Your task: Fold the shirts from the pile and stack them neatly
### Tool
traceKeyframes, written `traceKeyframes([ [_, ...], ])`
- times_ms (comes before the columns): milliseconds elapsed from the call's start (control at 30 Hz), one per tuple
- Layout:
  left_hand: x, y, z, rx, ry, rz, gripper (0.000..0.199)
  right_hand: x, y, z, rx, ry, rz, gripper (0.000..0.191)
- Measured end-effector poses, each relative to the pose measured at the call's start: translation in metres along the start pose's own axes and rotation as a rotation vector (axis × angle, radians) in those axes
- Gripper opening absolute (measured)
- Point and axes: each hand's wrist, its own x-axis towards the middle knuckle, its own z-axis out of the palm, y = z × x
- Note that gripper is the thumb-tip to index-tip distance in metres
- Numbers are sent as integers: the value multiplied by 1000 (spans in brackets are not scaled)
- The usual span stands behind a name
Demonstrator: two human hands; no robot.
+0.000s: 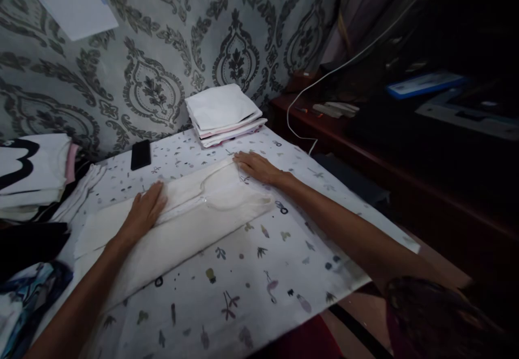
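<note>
A cream-white garment [190, 232] lies folded lengthwise on the patterned white cloth [259, 316] that covers the table. My left hand [148, 207] rests flat on the garment's far half, left of its middle, with fingers stretched out. Further right, my right hand [255, 165] lies palm down at the garment's far right corner, fingers extended. Neither hand grips the fabric. Between the hands, the garment's folded edge and neckline show.
A stack of folded clothes [225, 111] stands near the wall, with a black phone [140, 154] to its left. More folded clothes [36, 170] are at the far left. A white cable [332, 71] hangs beside a dark red desk [405, 197] on the right.
</note>
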Motion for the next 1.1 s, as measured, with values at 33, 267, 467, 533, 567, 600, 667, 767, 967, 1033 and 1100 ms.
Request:
traceKeyframes([
  [33, -5, 11, -3, -43, 23, 9, 62, -5, -4, -3, 43, 33, 24, 44],
  [267, -22, 97, -2, -19, -33, 310, 61, -73, -41, -27, 414, 166, 37, 56],
  [467, -5, 97, 18, 11, -62, 212, 68, -126, -37, -19, 519, 104, -4, 48],
  [533, -2, 93, 24, 48, -45, 223, 67, -132, -30, -11, 513, 121, -11, 48],
  [567, -2, 93, 26, 68, -36, 229, 67, -133, -27, -8, 505, 141, -8, 44],
  [600, -2, 92, 27, 85, -28, 234, 66, -133, -25, -6, 494, 158, -2, 39],
  [667, -2, 93, 28, 106, -15, 242, 65, -132, -23, -4, 461, 176, 17, 31],
  [767, -3, 93, 28, 116, -1, 262, 64, -127, -25, -5, 406, 168, 39, 26],
  [967, -2, 90, 32, 96, 45, 275, 62, -123, -36, -2, 286, 207, 157, 26],
  [1033, -2, 90, 33, 80, 56, 275, 63, -122, -37, 0, 228, 215, 171, 27],
  [1100, -2, 89, 35, 59, 71, 269, 65, -122, -38, 1, 174, 204, 172, 27],
])
